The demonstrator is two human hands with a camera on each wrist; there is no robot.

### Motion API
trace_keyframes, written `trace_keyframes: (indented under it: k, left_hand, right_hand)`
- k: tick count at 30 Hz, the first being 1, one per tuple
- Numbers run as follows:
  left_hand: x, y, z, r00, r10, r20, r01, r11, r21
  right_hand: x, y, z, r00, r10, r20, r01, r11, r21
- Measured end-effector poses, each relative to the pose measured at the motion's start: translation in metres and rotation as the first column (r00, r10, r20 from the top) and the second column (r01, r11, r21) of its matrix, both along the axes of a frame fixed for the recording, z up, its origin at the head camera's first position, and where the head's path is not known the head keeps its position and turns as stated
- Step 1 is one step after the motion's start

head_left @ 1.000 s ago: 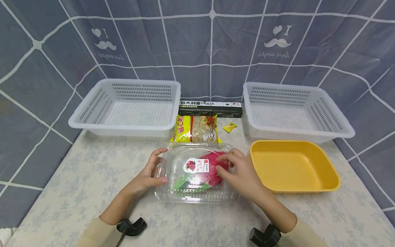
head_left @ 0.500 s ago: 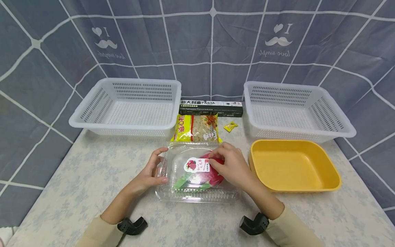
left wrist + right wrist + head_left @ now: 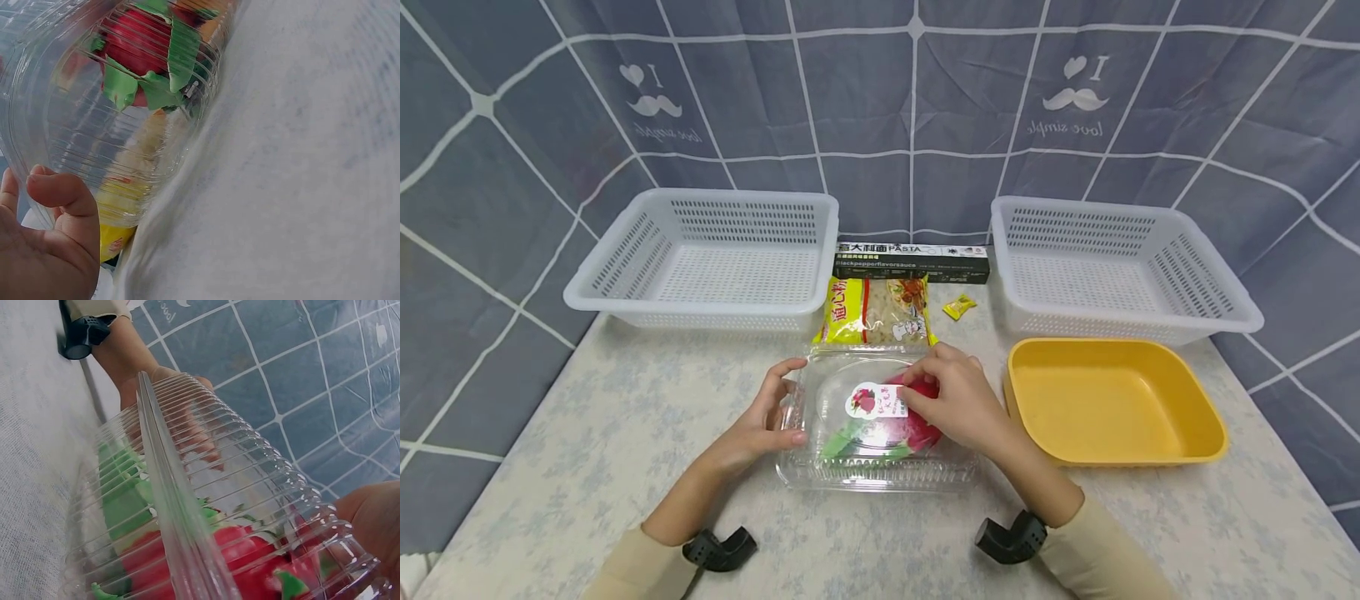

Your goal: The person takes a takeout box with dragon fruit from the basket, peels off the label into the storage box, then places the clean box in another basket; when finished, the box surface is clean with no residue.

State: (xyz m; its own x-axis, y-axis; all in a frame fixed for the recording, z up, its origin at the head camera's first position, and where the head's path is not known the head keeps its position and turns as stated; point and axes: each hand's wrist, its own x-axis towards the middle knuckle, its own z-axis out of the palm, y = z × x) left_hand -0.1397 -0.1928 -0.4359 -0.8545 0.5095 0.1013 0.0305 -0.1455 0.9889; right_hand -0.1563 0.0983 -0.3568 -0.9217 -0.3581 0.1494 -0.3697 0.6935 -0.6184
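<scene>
A clear plastic clamshell box (image 3: 827, 400) lies at the middle of the table with a red dragon fruit with green tips (image 3: 917, 433) inside. My left hand (image 3: 760, 421) grips the box's left end, thumb at the front corner and fingers at the back. In the left wrist view that thumb (image 3: 59, 187) lies along the plastic rim. Stuck on the lid is a white label (image 3: 872, 401) with a fruit picture. My right hand (image 3: 962, 404) is above the lid, thumb and index finger pinching the label's right end. The right wrist view shows the fruit (image 3: 250, 550) through the ribbed side.
Behind the box lie a yellow bag of pasta (image 3: 880, 312), a black pasta box (image 3: 913, 265) and a small yellow wrapped candy (image 3: 958, 307). White baskets stand at back left (image 3: 625, 308) and back right (image 3: 1127, 312). A yellow tray (image 3: 1112, 458) sits right of my right hand.
My right hand has moved left across the lid, from over the dragon fruit to the label's right end, its thumb and index finger closing together. My left hand and the box stay in place.
</scene>
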Motion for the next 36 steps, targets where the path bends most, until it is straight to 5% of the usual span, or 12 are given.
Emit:
trace_keyframes:
  k: [23,36]
  left_hand:
    - [0.0005,0.0002,0.0016,1.0,-0.005,-0.009,0.005,1.0,-0.015]
    - [-0.0005,-0.0001,0.0007,1.0,-0.007,-0.016,0.007,1.0,-0.008]
  right_hand:
    - [-0.0013,-0.0031,-0.0001,0.997,-0.023,0.068,0.025,0.999,-0.026]
    - [0.0016,-0.0071,-0.0048,0.999,-0.032,0.007,0.032,0.997,-0.063]
